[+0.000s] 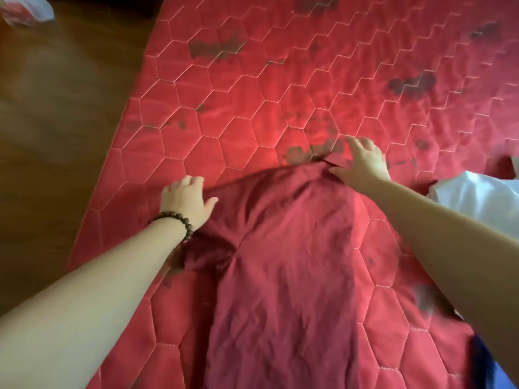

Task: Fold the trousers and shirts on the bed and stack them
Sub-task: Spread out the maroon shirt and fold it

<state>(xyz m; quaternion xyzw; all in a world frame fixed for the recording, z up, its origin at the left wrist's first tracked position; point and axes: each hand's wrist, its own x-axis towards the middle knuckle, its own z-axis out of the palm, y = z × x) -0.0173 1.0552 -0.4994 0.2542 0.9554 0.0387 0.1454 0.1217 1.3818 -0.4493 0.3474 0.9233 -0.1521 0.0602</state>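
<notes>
Brown wooden floor [50, 113] fills your far left, with a pale crumpled bag-like item [26, 9] at its top corner, too blurred to identify. Next entry: your left hand [186, 200], a dark bead bracelet [179, 223] on its wrist, lying at the left edge of the dark red shirt [280, 248]; the fingers curl down over that edge and the thumb points out across the cloth, though you cannot tell whether they pinch the fabric or only press on it. Centre: the shirt itself, spread lengthwise on the red quilted bed cover [252, 94], which is stitched in hexagons and marked with dark patches; one short sleeve [207, 256] sticks out under your left forearm, and the cloth runs from the bottom of the view up to your hands. Right of centre: your right hand [362, 161] at the shirt's far end, fingers spread and lightly bent, thumb lying along what looks like the collar; a firm hold is not visible. Far right: a white garment [477, 197] lying on the cover just beyond your right forearm, and a dark blue item [480, 366] at the bottom corner, blurred.
</notes>
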